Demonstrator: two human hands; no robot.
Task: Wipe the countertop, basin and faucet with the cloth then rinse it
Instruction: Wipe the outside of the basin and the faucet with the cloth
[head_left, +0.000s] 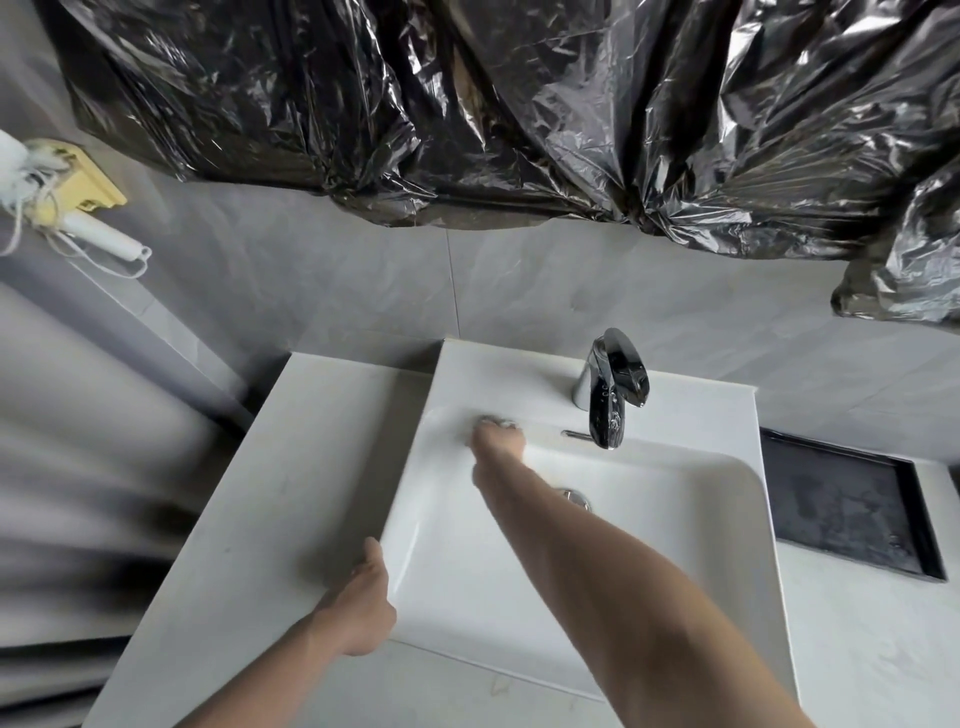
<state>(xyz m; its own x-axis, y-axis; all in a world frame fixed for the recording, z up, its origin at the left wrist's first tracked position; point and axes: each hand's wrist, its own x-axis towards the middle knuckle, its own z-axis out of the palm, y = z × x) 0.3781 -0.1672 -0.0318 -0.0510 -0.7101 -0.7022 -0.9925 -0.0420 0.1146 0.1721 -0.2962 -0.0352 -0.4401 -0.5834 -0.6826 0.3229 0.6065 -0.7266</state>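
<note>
A white rectangular basin (649, 519) sits on a pale countertop (249, 493), with a chrome faucet (613, 389) at its back rim and a chrome drain (574, 498) in the bowl. My right hand (498, 441) reaches across the basin to its back left inner wall, fingers closed over a small greyish cloth (496, 421) that shows only at the fingertips. My left hand (363, 603) rests on the basin's front left rim, thumb up along the edge, holding no object.
Crinkled black plastic sheeting (519, 104) covers the wall above. A dark rectangular recess (847, 504) lies in the counter to the right of the basin. A white and yellow fixture with cords (67, 192) hangs on the left wall.
</note>
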